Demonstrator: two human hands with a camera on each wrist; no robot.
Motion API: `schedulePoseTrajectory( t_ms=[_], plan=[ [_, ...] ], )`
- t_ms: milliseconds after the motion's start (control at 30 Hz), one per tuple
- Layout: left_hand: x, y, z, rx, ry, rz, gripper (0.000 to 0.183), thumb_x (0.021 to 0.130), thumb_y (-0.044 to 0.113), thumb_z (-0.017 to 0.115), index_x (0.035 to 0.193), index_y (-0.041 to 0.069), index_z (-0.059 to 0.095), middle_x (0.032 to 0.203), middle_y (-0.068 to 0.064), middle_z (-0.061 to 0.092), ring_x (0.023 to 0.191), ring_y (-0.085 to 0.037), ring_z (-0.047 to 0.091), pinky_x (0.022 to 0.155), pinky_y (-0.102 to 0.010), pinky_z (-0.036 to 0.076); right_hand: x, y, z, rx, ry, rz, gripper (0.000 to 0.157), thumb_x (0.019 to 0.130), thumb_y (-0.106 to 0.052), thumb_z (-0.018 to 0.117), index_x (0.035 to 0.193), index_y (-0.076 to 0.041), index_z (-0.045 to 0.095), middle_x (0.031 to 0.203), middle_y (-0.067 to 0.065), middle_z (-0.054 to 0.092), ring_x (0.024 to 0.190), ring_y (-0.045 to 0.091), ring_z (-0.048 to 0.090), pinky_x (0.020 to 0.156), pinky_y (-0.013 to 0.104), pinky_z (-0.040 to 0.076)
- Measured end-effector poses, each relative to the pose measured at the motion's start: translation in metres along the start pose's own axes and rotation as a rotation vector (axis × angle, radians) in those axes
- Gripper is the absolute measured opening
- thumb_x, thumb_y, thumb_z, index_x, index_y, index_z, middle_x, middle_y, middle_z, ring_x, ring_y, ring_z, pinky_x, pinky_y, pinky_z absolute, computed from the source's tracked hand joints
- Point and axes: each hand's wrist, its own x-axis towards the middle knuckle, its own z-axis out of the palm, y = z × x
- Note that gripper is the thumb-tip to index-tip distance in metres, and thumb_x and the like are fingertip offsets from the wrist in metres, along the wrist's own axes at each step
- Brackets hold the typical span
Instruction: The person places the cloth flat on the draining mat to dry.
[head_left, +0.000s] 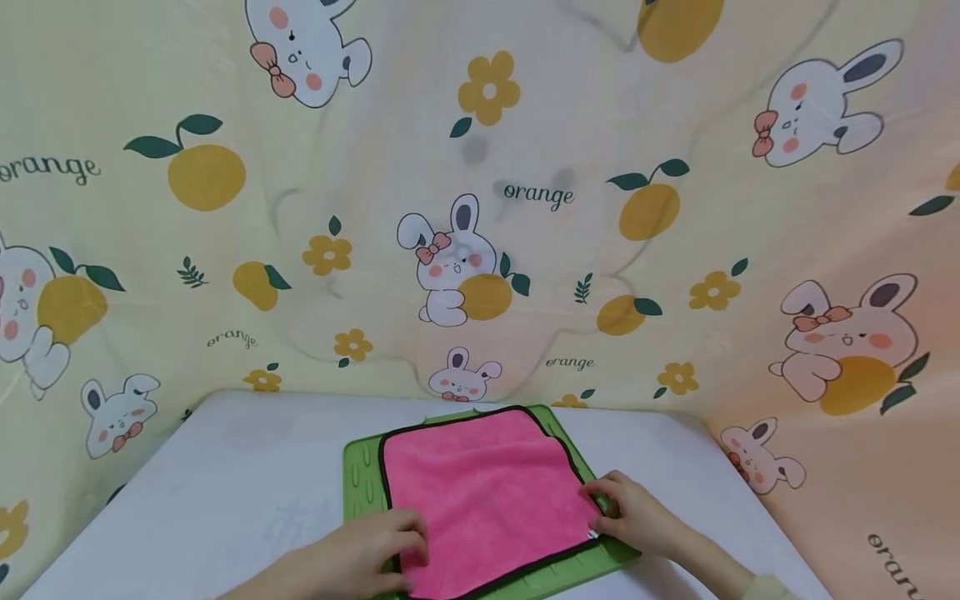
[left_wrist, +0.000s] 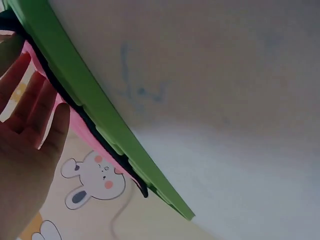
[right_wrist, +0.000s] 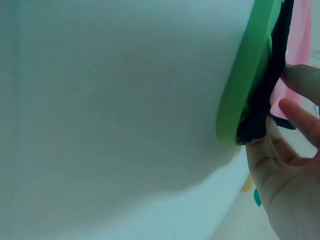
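A pink cloth [head_left: 487, 500] with black edging lies over a green board [head_left: 360, 475], slightly rumpled. My left hand [head_left: 375, 550] is at its near left edge, fingers bent over the cloth. In the left wrist view the thumb of this left hand [left_wrist: 25, 135] meets the black edging, and the other fingers lie loosely against the pink side. At the near right corner, my right hand [head_left: 637, 512] pinches the edging, close to a small white tag [head_left: 592, 534]. In the right wrist view the right hand [right_wrist: 290, 175] has thumb and fingers on either side of the black trim.
The board rests on a white table [head_left: 225, 483] with faint bluish marks. A patterned curtain [head_left: 420, 150] with rabbits, oranges and flowers hangs behind the table and along both sides. The green board's rim shows around the cloth.
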Motion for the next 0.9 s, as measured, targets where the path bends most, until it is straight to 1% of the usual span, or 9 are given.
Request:
schedulePoseTrajectory(
  t_ms=[133,200,333,433,567,700,833,900],
  plan=[
    [0.002,0.003,0.001,-0.015,-0.005,0.079,0.011,0.094,0.018,0.079,0.103,0.023,0.074,0.105,0.014,0.062,0.095,0.005,0.057,0.082,-0.008,0.045,0.000,0.001,0.002,-0.008,0.009,0.039,0.042,0.087,-0.017,0.083,0.123,0.000,0.068,0.103,0.008,0.059,0.077,0.006,0.049,0.066,0.024,0.045],
    [0.003,0.006,0.001,-0.037,-0.020,0.100,0.010,0.095,0.017,0.077,0.102,0.023,0.074,0.103,0.014,0.063,0.095,0.006,0.056,0.083,-0.007,0.044,0.002,0.002,0.002,-0.010,-0.004,0.058,0.042,0.087,-0.017,0.083,0.122,0.000,0.068,0.100,0.005,0.062,0.079,0.007,0.050,0.068,0.026,0.045],
    [0.002,0.010,0.000,-0.141,-0.079,0.067,0.008,0.098,0.024,0.073,0.105,0.022,0.076,0.105,0.015,0.064,0.099,0.006,0.055,0.085,-0.011,0.047,0.004,0.004,0.001,0.029,-0.038,0.099,0.041,0.088,-0.016,0.082,0.122,0.000,0.066,0.092,0.000,0.067,0.079,0.005,0.054,0.068,0.026,0.046],
    [0.002,0.011,0.000,-0.191,-0.093,0.048,0.012,0.098,0.027,0.073,0.107,0.021,0.076,0.106,0.016,0.064,0.101,0.006,0.055,0.086,-0.013,0.049,0.003,0.004,0.001,0.065,-0.048,0.124,0.038,0.090,-0.016,0.081,0.121,-0.001,0.065,0.086,-0.002,0.066,0.074,0.004,0.055,0.063,0.025,0.047],
    [0.002,0.011,0.002,-0.160,-0.056,0.086,0.010,0.095,0.022,0.075,0.104,0.022,0.077,0.102,0.015,0.064,0.099,0.007,0.055,0.086,-0.009,0.045,0.002,0.004,0.000,0.086,-0.045,0.133,0.035,0.091,-0.016,0.079,0.120,-0.002,0.065,0.081,-0.002,0.065,0.070,0.005,0.054,0.060,0.024,0.045],
    [0.004,0.011,0.006,-0.134,-0.021,0.138,0.009,0.094,0.019,0.073,0.102,0.020,0.078,0.097,0.013,0.066,0.095,0.009,0.055,0.084,-0.004,0.041,0.000,0.004,-0.001,0.124,-0.061,0.132,0.031,0.094,-0.014,0.076,0.120,-0.002,0.065,0.081,-0.001,0.064,0.070,0.005,0.055,0.060,0.024,0.045],
    [0.003,0.014,0.007,-0.149,-0.011,0.168,0.011,0.096,0.019,0.070,0.104,0.017,0.078,0.094,0.011,0.067,0.092,0.010,0.057,0.083,-0.003,0.041,-0.005,0.003,-0.004,0.184,-0.097,0.123,0.029,0.097,-0.012,0.073,0.122,-0.001,0.065,0.082,0.001,0.065,0.070,0.005,0.057,0.061,0.024,0.047],
    [0.002,0.016,0.007,-0.169,-0.016,0.164,0.013,0.097,0.021,0.069,0.106,0.017,0.077,0.094,0.011,0.067,0.091,0.010,0.057,0.083,-0.003,0.042,-0.008,0.003,-0.006,0.193,-0.110,0.115,0.029,0.097,-0.012,0.072,0.122,-0.001,0.065,0.084,0.001,0.065,0.071,0.005,0.057,0.063,0.024,0.047]
  ],
)
